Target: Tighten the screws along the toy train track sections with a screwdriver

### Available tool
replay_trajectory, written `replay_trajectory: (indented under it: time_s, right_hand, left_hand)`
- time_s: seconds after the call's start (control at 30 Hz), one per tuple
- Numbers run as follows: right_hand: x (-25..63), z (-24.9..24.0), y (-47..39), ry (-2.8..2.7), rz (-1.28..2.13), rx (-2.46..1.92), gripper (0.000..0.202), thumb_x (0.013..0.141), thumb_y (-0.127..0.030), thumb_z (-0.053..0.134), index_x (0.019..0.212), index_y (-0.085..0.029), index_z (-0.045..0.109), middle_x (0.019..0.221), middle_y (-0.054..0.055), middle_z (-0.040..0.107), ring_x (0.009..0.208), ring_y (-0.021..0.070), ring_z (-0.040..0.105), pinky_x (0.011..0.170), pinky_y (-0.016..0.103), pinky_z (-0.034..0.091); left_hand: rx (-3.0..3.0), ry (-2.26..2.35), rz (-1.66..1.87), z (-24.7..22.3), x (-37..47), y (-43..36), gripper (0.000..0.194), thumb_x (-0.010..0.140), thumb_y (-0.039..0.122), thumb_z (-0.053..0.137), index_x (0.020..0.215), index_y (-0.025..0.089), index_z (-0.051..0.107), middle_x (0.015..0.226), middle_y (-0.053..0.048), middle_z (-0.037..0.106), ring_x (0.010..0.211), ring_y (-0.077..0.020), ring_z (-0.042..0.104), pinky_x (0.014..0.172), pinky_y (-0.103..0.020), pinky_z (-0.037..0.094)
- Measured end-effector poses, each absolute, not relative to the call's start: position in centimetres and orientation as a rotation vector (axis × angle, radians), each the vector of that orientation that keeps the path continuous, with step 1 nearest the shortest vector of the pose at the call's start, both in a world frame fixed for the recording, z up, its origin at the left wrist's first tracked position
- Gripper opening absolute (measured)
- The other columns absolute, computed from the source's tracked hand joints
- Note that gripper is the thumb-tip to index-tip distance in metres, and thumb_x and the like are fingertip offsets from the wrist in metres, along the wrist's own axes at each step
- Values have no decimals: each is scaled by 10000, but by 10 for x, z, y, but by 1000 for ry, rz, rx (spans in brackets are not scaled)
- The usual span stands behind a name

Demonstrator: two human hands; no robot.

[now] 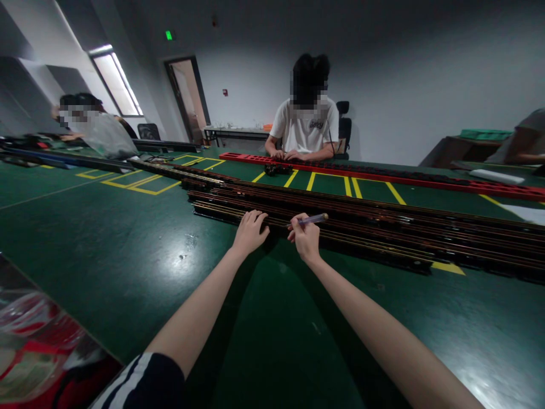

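Long dark metal strips (374, 227) with thin copper-coloured lines lie side by side across the green table (149, 244). My left hand (251, 232) rests on the near edge of the strips, its fingers apart and nothing in it. Just to the right, my right hand (305, 236) is closed round a pen (314, 219), whose tip points left toward the strips. A small gap separates the two hands. The pen's tip is too small to make out clearly.
Beyond the strips, a long red rail (383, 178) runs across the table, with yellow tape marks (330, 175) before it. A person (307, 128) sits opposite, hands near a small dark object. A plastic bag (108, 136) stands at the left; paper (525, 213) lies right.
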State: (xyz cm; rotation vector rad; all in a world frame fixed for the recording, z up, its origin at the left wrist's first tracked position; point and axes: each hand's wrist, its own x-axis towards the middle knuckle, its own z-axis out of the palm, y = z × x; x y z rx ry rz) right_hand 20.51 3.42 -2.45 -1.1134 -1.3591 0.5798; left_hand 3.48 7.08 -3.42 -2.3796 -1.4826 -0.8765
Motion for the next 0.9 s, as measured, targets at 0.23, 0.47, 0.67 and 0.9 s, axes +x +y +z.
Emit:
replay_trajectory:
  time_s: [0.23,0.47,0.67,0.9]
  right_hand:
    - [205,-24,34,-1350,606,-1084,274,858,-454,460,742,-209,496,633,-2,598,421,124,575,390,212,427]
    - [205,-24,34,-1346,617,-1060,258,853,-430,467,723,-209,494,596,-11,585,405,129,569,395,219,422]
    - [205,-22,33,-1352,613,-1070,279,850,-455,462,722,-210,494,619,-3,594,417,129,574,402,225,431]
    - [205,-22,32,-1365,598,-1083,284,854,-460,459,721,-212,495,585,-5,585,419,135,575,389,220,425]
  left_hand:
    - [-2362,-1507,-862,-32,36,69,336,838,261,534,1163,183,571,1195,-110,590,1189,-262,495,1062,-435,377]
    - [-2353,-1531,-832,-30,37,67,335,838,268,565,1157,165,573,1175,-113,604,1171,-263,503,1066,-424,369]
    - [-2341,-1526,-844,-31,37,68,325,845,262,559,1156,168,569,1168,-107,603,1165,-256,503,1075,-427,354]
    - [-2324,-1525,-821,-30,40,67,305,838,243,552,1131,163,575,1128,-114,604,1133,-263,513,1050,-420,379]
